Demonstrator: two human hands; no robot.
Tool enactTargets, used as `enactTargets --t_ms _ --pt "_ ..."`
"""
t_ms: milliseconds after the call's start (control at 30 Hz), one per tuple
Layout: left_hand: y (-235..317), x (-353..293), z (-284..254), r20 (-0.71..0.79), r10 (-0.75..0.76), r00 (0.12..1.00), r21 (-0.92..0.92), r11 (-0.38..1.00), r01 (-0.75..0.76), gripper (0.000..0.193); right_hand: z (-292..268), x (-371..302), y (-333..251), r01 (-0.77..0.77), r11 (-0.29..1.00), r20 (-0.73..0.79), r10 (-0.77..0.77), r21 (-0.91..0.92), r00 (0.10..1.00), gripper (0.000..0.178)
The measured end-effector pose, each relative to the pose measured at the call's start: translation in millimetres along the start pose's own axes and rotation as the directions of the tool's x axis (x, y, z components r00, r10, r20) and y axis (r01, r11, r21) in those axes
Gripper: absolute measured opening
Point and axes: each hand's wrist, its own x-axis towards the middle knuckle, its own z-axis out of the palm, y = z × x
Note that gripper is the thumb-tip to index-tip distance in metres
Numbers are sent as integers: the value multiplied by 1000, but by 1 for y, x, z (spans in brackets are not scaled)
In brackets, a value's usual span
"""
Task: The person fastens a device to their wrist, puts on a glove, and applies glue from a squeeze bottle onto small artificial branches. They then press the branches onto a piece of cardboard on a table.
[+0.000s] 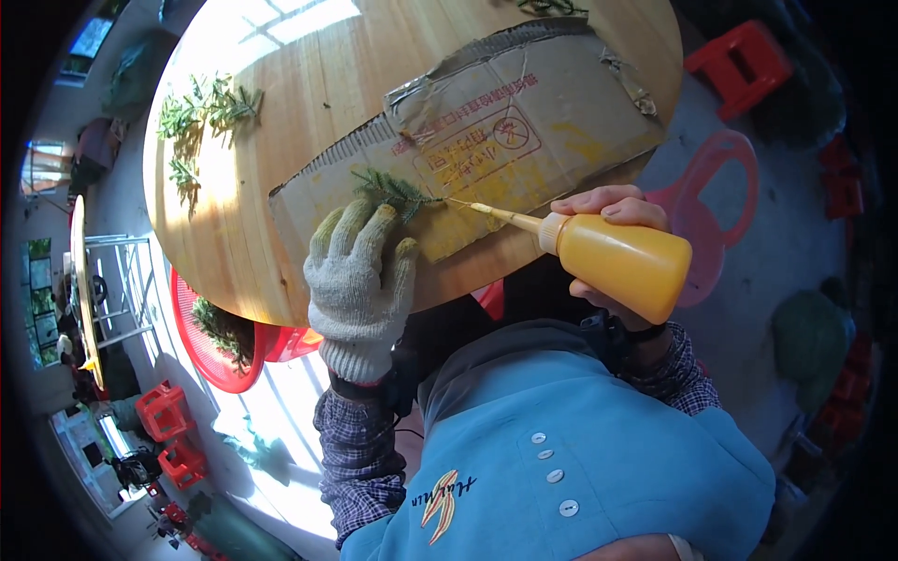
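A small green fir sprig point(400, 192) lies on a flattened cardboard sheet point(580, 122) on the round wooden table. My left hand point(360, 280), in a pale knitted glove with yellow-stained fingertips, rests at the sheet's near edge. Its fingers stretch forward to the sprig's near side, with the thumb apart. Wrapped in my right hand point(622, 208) is a squeeze bottle point(622, 266) of yellow-orange liquid, tilted to the left. The long thin nozzle points at the sprig's stem end; whether it touches cannot be made out.
More fir sprigs point(210, 107) lie at the table's left. A red basket point(220, 365) with greenery stands below the table's left edge. Red stools point(739, 70) and a pink plastic seat point(716, 215) are off to the right. Yellow smears mark the cardboard.
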Motion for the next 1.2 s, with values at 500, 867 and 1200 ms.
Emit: enactTargets --t_ms 500,867,1200 --pt "31 111 -38 268 215 939 62 969 -240 36 -79 11 8 14 993 -193 9 120 981 67" --pt "52 341 68 381 -123 916 -191 959 208 62 -124 31 1 -1 983 -257 50 186 965 66" --pt "29 404 159 393 -40 919 -54 996 67 45 -155 38 11 -9 993 -288 43 118 957 65"
